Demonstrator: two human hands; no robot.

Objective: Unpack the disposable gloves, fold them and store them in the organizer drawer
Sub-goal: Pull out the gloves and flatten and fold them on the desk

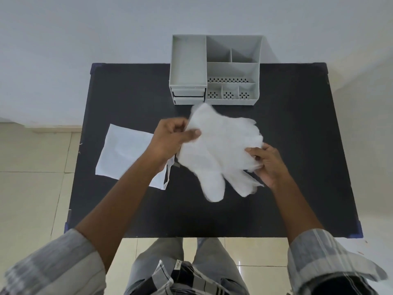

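Observation:
A bunch of thin translucent white disposable gloves (219,150) hangs spread above the middle of the black table (297,145), fingers pointing down and right. My left hand (172,139) pinches the bunch's upper left edge. My right hand (268,162) grips its right edge. The empty white plastic packet (125,150) lies flat on the table to the left, partly under my left forearm. The grey organizer (214,69) stands at the table's far edge, with two small drawers (188,95) stacked at its lower left, both pushed in or nearly so.
The organizer has several open compartments on top, some with perforated floors. A white wall rises behind the table. Beige floor tiles (32,167) lie to the left and below. My legs (187,265) are at the table's near edge.

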